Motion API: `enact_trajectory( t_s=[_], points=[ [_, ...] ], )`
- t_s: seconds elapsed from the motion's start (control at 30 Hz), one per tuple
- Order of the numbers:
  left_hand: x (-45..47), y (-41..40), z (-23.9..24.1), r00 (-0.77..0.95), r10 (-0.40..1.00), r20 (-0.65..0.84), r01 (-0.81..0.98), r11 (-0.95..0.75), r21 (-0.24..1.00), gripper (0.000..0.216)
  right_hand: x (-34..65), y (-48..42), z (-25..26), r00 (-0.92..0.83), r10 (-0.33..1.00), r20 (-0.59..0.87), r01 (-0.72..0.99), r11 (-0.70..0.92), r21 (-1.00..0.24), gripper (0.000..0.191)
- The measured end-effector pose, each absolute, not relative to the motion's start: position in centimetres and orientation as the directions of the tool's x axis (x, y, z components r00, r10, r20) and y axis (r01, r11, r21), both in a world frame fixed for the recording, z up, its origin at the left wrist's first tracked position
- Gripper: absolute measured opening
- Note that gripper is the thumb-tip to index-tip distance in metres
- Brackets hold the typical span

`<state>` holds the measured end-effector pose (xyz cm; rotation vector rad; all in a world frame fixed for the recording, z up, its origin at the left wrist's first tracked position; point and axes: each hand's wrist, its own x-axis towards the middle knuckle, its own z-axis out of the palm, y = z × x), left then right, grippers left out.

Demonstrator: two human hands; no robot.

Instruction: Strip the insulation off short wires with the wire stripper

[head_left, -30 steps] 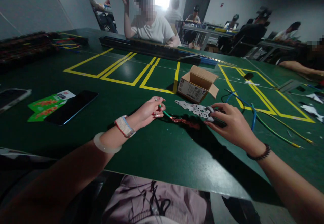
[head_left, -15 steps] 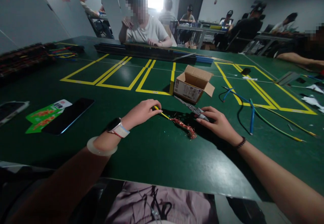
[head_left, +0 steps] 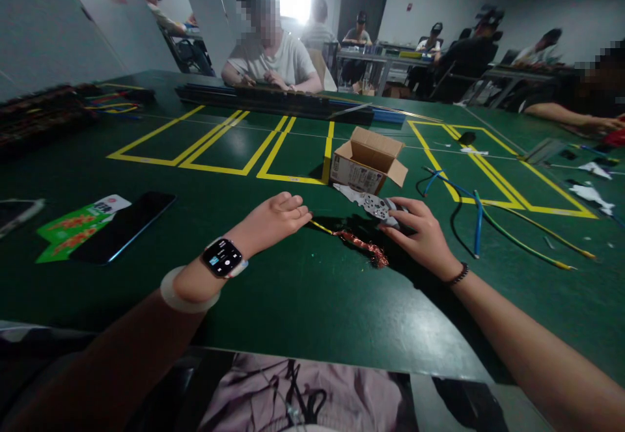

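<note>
My left hand (head_left: 273,219) rests knuckles-up on the green table (head_left: 303,295), fingers closed round the end of a thin yellow-green wire (head_left: 321,226). The wire runs right into a frayed bunch of bare copper strands (head_left: 367,248) lying on the table. My right hand (head_left: 420,231) lies just right of the strands, fingers wrapped over the dark handles of a flat metal wire stripper (head_left: 370,203) whose jaw end points left toward a small cardboard box (head_left: 367,159). A smartwatch sits on my left wrist.
A dark phone (head_left: 122,227) and a green packet (head_left: 73,227) lie at the left. Blue and yellow-green cables (head_left: 481,224) trail at the right. Yellow tape rectangles mark the table. A person in a white shirt (head_left: 273,61) sits opposite behind a long dark rack; others work further back.
My left wrist has rolled so the watch face turns up. My right hand with the stripper drew in toward the copper strands and the tool now lies flatter beside the box.
</note>
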<state>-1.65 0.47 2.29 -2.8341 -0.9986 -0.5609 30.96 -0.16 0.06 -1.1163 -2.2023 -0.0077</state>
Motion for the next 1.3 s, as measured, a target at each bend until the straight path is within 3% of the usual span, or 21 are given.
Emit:
enact_trajectory(
  t_s=[0.1, 0.2, 0.43, 0.8, 0.93, 1.03, 1.17, 1.3],
  points=[
    [-1.2, 0.1, 2.4, 0.821, 0.532, 0.209, 0.571, -0.76, -0.31, 0.037, 30.9, -0.2, 0.1, -0.391, 0.725, 0.567, 0.681, 0.642, -0.353, 0.022],
    [-1.1, 0.2, 2.3, 0.829, 0.531, 0.176, 0.55, -0.716, -0.43, 0.033, 30.8, -0.3, 0.3, -0.369, 0.74, 0.563, 0.642, 0.641, -0.421, 0.022],
    [-1.7, 0.9, 1.7, 0.779, 0.592, 0.204, 0.623, -0.698, -0.352, 0.028, 30.8, -0.4, 0.5, -0.347, 0.761, 0.548, 0.602, 0.629, -0.492, 0.023],
    [-2.2, 1.1, 1.3, 0.771, 0.578, 0.266, 0.633, -0.742, -0.221, 0.031, 32.0, -0.2, 1.5, -0.241, 0.74, 0.628, 0.554, 0.636, -0.537, 0.015],
    [-2.1, 1.2, 1.2, 0.798, 0.514, 0.314, 0.585, -0.786, -0.201, 0.035, 32.1, -0.3, 1.5, -0.246, 0.69, 0.681, 0.578, 0.668, -0.468, 0.008],
    [-2.2, 1.3, 1.0, 0.806, 0.448, 0.387, 0.549, -0.81, -0.204, 0.039, 32.1, -0.3, 1.2, -0.347, 0.634, 0.691, 0.597, 0.718, -0.358, 0.01],
    [-2.3, 1.3, 0.7, 0.78, 0.391, 0.488, 0.511, -0.848, -0.137, 0.035, 32.1, -0.5, 0.6, -0.51, 0.583, 0.632, 0.573, 0.779, -0.257, 0.017],
    [-2.0, 0.9, 0.7, 0.735, 0.361, 0.575, 0.474, -0.879, -0.054, 0.033, 31.6, -0.7, 0.5, -0.583, 0.579, 0.57, 0.548, 0.798, -0.25, 0.021]
  ],
)
